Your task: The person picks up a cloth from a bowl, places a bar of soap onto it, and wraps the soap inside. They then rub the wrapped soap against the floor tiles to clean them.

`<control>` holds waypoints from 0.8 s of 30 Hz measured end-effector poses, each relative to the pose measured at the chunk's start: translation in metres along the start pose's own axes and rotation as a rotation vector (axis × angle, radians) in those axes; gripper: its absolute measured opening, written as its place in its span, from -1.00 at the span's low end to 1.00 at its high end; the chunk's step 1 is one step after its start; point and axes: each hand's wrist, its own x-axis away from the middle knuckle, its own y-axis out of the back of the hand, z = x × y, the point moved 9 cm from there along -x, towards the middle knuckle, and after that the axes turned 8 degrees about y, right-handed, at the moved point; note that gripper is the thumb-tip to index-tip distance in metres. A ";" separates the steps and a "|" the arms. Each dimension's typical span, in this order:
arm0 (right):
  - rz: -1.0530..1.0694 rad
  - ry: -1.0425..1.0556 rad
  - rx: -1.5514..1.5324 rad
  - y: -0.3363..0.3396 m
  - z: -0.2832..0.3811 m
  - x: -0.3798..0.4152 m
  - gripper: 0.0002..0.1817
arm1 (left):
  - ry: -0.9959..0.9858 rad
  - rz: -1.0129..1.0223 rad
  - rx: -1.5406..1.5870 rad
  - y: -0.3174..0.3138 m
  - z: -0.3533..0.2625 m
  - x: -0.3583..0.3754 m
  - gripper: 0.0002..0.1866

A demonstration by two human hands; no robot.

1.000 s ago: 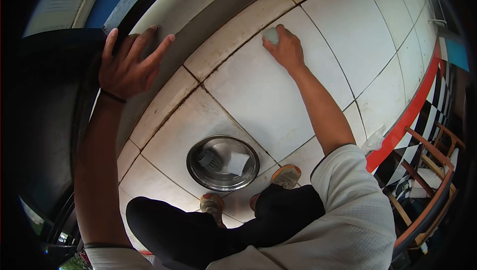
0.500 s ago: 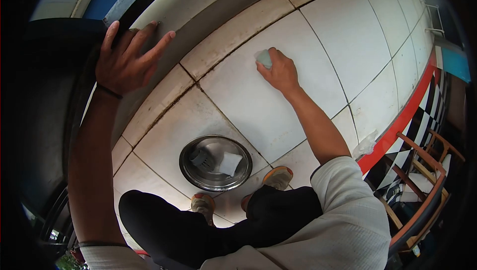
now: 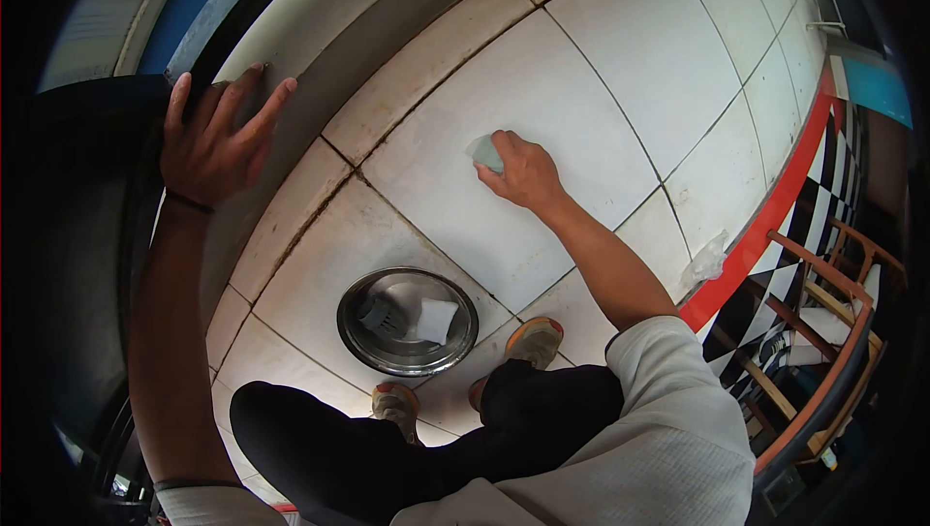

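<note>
My right hand point(image 3: 523, 170) is closed around a pale green sponge point(image 3: 487, 152), pressed to the large white floor tile point(image 3: 455, 100). A whitish edge of the sponge shows past my fingers. On the left, my left hand point(image 3: 215, 143) has its fingers spread and holds nothing; it overlaps the dark furniture and the grey base of the wall. Close in front of my shoes stands a round steel bowl point(image 3: 407, 368). Inside the bowl lie a white square pad point(image 3: 436, 321) and a dark grey brush-like piece with teeth point(image 3: 381, 317).
A crumpled clear plastic bag point(image 3: 707, 260) lies by the red border strip point(image 3: 741, 260) on the right. Beyond it are black-and-white checkered tiles and a wooden chair point(image 3: 852, 332). A small white rack point(image 3: 823, 3) is at the far right. My shoes point(image 3: 535, 342) are beside the bowl.
My right hand, with the sponge, has moved toward me and slightly left over the tile. My left hand sits a little lower and farther left in view, still spread.
</note>
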 end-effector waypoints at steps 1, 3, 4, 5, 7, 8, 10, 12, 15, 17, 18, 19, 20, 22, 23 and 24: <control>-0.035 0.014 0.022 0.006 -0.005 -0.002 -0.59 | -0.005 -0.003 -0.006 -0.001 0.000 -0.001 -0.40; -0.097 0.032 0.066 0.028 -0.030 -0.011 -0.60 | -0.014 0.002 -0.014 -0.002 -0.001 -0.002 -0.42; -0.193 -0.010 0.112 0.047 -0.059 -0.021 -0.59 | -0.018 0.014 -0.011 -0.002 -0.001 -0.002 -0.45; -0.250 -0.066 0.180 0.065 -0.089 -0.030 -0.58 | -0.018 0.025 -0.012 -0.002 -0.002 -0.001 -0.47; -0.244 -0.260 0.232 0.096 -0.136 -0.044 -0.56 | -0.012 0.002 -0.016 0.000 -0.003 -0.002 -0.43; -0.254 -0.303 0.254 0.099 -0.144 -0.043 -0.55 | -0.012 -0.010 -0.017 0.001 -0.003 -0.003 -0.40; -0.276 -0.375 0.298 0.105 -0.147 -0.045 -0.55 | -0.022 -0.007 -0.021 0.002 -0.002 -0.004 -0.43; -0.287 -0.387 0.295 0.097 -0.143 -0.037 -0.55 | -0.021 -0.016 -0.012 0.002 -0.004 -0.004 -0.45; -0.290 -0.328 0.281 0.095 -0.139 -0.015 -0.56 | -0.039 -0.003 -0.047 0.000 -0.005 -0.004 -0.47; -0.292 -0.393 0.282 0.108 -0.155 0.024 -0.58 | -0.052 0.001 -0.043 0.000 -0.006 -0.006 -0.47; -0.317 -0.378 0.260 0.114 -0.165 0.050 -0.58 | -0.047 0.002 -0.045 0.000 -0.005 -0.005 -0.47; -0.297 -0.404 0.208 0.119 -0.174 0.077 -0.58 | -0.045 -0.002 -0.050 0.000 -0.004 -0.004 -0.47; -0.307 -0.421 0.208 0.125 -0.177 0.103 -0.58 | -0.044 -0.007 -0.053 0.000 -0.004 -0.004 -0.47; -0.305 -0.450 0.210 0.129 -0.177 0.122 -0.57 | -0.048 -0.004 -0.057 -0.001 -0.004 -0.003 -0.47; -0.301 -0.455 0.215 0.127 -0.181 0.124 -0.57 | -0.048 -0.001 -0.064 -0.002 -0.004 -0.003 -0.47; -0.296 -0.462 0.217 0.126 -0.181 0.123 -0.57 | -0.052 0.004 -0.070 -0.003 -0.004 -0.004 -0.47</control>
